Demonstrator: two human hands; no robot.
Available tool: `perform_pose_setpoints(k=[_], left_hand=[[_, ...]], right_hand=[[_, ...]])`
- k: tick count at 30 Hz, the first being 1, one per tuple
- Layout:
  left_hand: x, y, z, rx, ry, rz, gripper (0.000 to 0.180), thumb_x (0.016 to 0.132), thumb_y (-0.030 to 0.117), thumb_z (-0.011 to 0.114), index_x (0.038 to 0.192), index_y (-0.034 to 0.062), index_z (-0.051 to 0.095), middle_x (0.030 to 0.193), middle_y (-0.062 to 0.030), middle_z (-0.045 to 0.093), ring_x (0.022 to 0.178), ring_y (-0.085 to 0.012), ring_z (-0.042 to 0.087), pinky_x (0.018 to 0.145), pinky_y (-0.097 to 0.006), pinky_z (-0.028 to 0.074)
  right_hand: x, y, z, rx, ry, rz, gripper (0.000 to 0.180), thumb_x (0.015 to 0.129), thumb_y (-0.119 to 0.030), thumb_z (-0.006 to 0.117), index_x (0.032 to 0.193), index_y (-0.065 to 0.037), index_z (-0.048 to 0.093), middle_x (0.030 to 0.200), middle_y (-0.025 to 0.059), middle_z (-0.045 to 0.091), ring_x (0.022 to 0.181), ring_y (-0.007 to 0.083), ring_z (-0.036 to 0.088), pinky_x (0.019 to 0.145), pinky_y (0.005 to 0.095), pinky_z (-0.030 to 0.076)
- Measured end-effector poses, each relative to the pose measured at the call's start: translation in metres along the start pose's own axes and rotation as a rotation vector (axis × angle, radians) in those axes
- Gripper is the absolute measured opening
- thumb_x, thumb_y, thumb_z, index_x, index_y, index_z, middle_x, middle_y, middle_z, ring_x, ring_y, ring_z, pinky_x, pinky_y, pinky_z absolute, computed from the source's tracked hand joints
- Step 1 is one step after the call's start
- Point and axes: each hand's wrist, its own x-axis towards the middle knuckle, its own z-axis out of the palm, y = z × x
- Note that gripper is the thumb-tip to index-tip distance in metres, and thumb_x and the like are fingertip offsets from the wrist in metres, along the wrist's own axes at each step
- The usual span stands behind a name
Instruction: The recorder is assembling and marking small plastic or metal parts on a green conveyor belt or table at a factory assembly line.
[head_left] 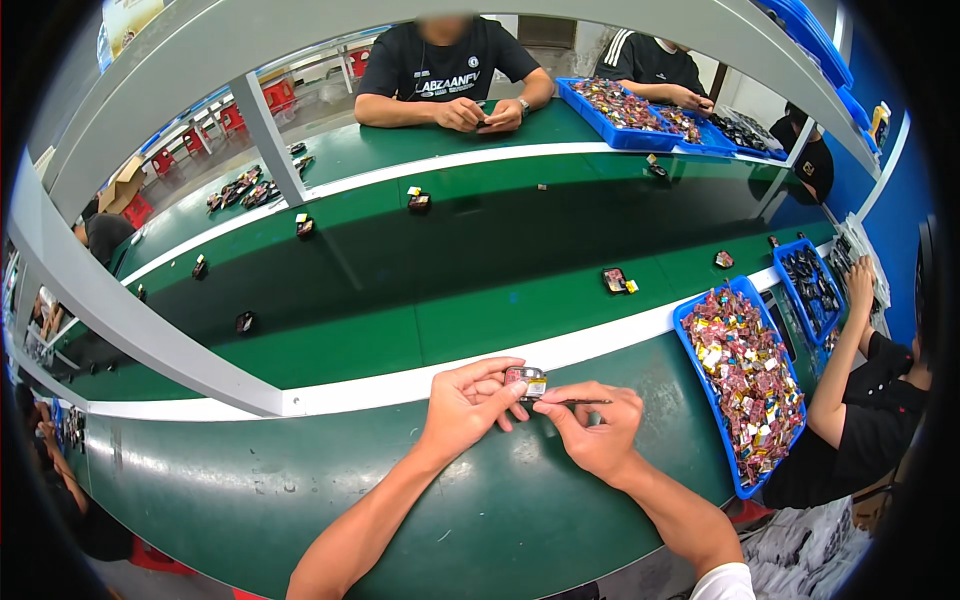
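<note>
Between the thumb and fingers of my left hand (478,400) is a small black plastic housing (526,378) with a reddish circuit board and a white and yellow part in it. My right hand (600,428) is closed on a thin dark pointed tool, probably tweezers (585,402). The tool's tip end meets the housing's lower right edge, where my right thumb and fingertips also come close. Both hands are held over the green bench (400,500), near the white rail. Exactly what the tip touches is too small to tell.
A blue tray (740,478) heaped with circuit boards stands to my right, with another blue tray (835,318) of black housings beyond. Past the white rail (600,350), a green conveyor belt (460,330) carries several assembled units. Co-workers sit opposite and at my right. A grey frame post (130,310) rises left.
</note>
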Motion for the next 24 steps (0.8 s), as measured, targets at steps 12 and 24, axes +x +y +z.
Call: perform_pose_setpoints(k=[12,24], left_hand=[[-0.001,0.005,0.005,-0.001,0.049,-0.035,0.023,0.095,0.001,0.068,0.116,-0.0077,0.067,0.086,-0.0131,0.073,0.068,-0.0160,0.071,0.053,-0.025,0.056],[0.010,0.003,0.015,0.192,0.188,-0.101,0.016,0.093,-0.004,0.064,0.107,-0.0103,0.067,0.079,-0.0143,0.072,0.059,-0.0172,0.070,0.055,-0.028,0.059]], right_hand=[[-0.001,0.001,0.002,-0.027,-0.011,-0.154,0.015,0.075,0.002,0.083,0.084,-0.009,0.077,0.079,0.0028,0.078,0.040,0.0083,0.047,0.045,0.0242,0.035],[-0.004,0.015,0.007,-0.018,0.038,-0.136,0.015,0.073,-0.001,0.085,0.084,-0.008,0.078,0.056,-0.0008,0.062,0.041,0.0082,0.041,0.043,0.0260,0.034]])
